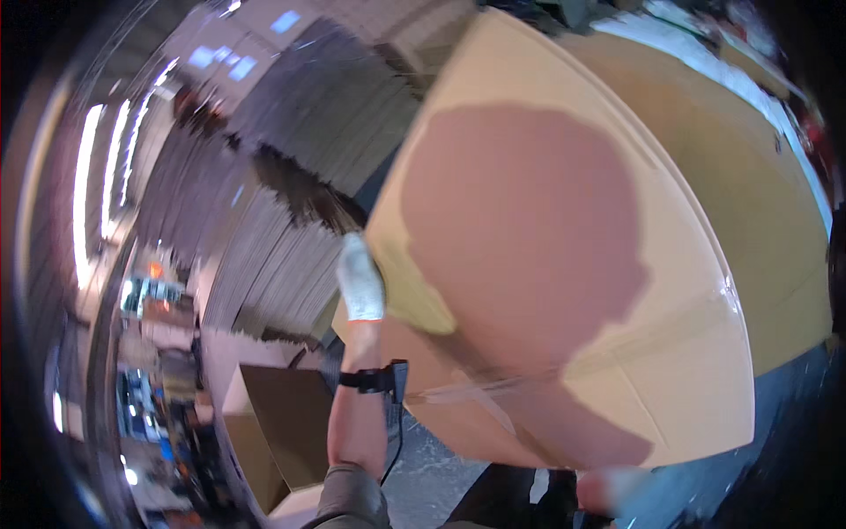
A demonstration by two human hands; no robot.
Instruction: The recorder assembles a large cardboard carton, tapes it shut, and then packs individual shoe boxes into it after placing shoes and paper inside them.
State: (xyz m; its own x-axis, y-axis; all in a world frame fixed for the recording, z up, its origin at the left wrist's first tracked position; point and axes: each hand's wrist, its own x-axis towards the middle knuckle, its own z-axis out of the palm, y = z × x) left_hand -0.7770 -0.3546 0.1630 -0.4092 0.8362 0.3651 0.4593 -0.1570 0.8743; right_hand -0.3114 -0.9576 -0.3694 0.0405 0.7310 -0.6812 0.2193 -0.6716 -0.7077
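Note:
A large tan cardboard box (687,256) fills the middle and right of the view, tilted, with its flat face toward me. Clear tape and creases run across its lower part, and a dark shadow covers much of that face. My left hand (359,280), in a white glove, is closed on the box's left edge; its fingertips are partly hidden. Low in the view, my right hand (610,490) is smeared by motion close to the box's bottom edge. Whether it touches the box or how its fingers are held does not show.
Tall stacks of flat cardboard (282,256) stand at the left. An open cardboard box (286,423) sits on the floor beside my left forearm. Behind the held box, at right, lies another large brown cardboard sheet (749,264). Blurred shelving and lights line the far left.

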